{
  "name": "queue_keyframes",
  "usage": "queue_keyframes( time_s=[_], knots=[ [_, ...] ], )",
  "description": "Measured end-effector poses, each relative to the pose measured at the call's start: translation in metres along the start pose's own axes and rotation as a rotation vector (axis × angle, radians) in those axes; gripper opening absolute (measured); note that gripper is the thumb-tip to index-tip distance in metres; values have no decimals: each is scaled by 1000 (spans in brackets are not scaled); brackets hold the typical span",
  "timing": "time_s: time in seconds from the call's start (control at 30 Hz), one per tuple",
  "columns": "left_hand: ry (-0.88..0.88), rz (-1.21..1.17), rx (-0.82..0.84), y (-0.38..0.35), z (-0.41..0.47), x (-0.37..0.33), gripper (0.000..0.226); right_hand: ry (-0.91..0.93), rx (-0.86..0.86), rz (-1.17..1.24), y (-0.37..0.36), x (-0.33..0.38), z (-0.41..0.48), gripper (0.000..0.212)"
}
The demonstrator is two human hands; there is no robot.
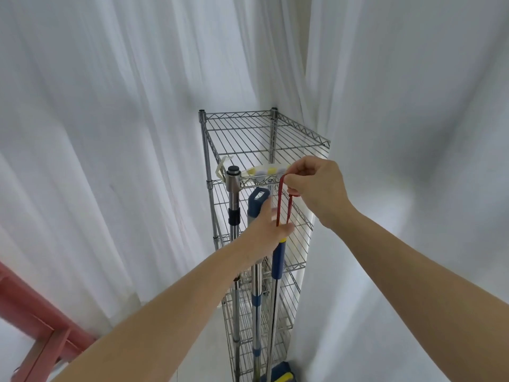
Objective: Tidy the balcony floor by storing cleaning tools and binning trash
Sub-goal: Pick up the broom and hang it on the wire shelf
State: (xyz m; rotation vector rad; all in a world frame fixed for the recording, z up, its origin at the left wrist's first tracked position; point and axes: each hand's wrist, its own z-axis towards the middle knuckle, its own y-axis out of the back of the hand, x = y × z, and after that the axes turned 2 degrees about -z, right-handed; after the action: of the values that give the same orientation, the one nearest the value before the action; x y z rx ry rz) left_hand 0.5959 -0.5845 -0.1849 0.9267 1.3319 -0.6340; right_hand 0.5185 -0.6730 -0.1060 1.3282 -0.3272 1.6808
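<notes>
Head view: a long-handled cleaning tool (278, 260) stands upright against the front of the wire rack (264, 128). It has a dark blue grip, a yellow band at the top of that grip, and a bare metal shaft running down from it. From the top of its handle a thin red cord loop (279, 205) rises to the front edge of the rack's second shelf. The right hand (316, 188) pinches the top of this loop between thumb and fingertips, right at that shelf edge. The left hand (268, 227), blurred by motion, is wrapped round the top of the tool's handle with the thumb across the front, covering the point where the cord joins it.

Two more poles lean on the rack's front, left of the tool: one with a blue cap that has a hanging slot (257, 198), and a grey metal pole with a black end cap (233, 183). A shallow dish (264, 170) of pale yellow and white pieces sits on the second shelf. A blue and yellow item (282, 374) lies at the rack's foot. White curtains (110, 106) hang behind and on both sides of the rack, and a red frame (41, 332) stands well to its left.
</notes>
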Motion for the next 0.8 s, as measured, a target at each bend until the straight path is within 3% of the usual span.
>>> queue_keyframes(
  time_s=[0.27, 0.63, 0.8],
  knots=[
    [-109, -228, -39, -9, 15, -9, 56, -13, 19, -31, -3, -11, 11, 23],
    [-116, -268, -205, -3, 18, -17, 21, -72, -46, -101, -14, -11, 19, 18],
    [-81, -295, -265, -3, 21, -24, 29, -82, -21, -190, -14, -9, 17, 15]
  ],
)
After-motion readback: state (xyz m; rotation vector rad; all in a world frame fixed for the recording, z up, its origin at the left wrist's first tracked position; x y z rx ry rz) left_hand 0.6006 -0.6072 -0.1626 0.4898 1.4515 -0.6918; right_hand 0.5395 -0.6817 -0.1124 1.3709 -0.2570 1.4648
